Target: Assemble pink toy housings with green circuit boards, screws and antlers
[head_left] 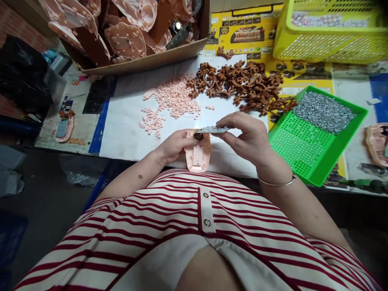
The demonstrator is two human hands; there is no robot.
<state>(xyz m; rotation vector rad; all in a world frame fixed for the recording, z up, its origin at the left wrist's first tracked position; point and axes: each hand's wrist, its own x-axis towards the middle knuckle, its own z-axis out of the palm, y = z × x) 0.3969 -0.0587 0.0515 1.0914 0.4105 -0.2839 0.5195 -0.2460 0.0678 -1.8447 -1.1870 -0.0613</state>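
Note:
My left hand (176, 146) is closed on the left side of a pink plastic shell (197, 155) at the table's front edge. A dark round part (198, 136), perhaps a small speaker, sits in the upper end of the shell by my left thumb. In my right hand (247, 135) a thin grey circuit board (215, 129) is pinched between thumb and fingers, held nearly edge-on above the shell's top. Thin wires seem to run between the board and the shell. Small pink pieces (177, 97) lie in a loose heap beyond my hands.
Brown branch-shaped parts (242, 83) are piled at the back. A green basket (325, 161) of metal screws stands on the right, with a yellow basket (327, 50) behind it. At back left, a cardboard box (145, 64) holds pink shells. Another assembled shell (65, 127) lies far left.

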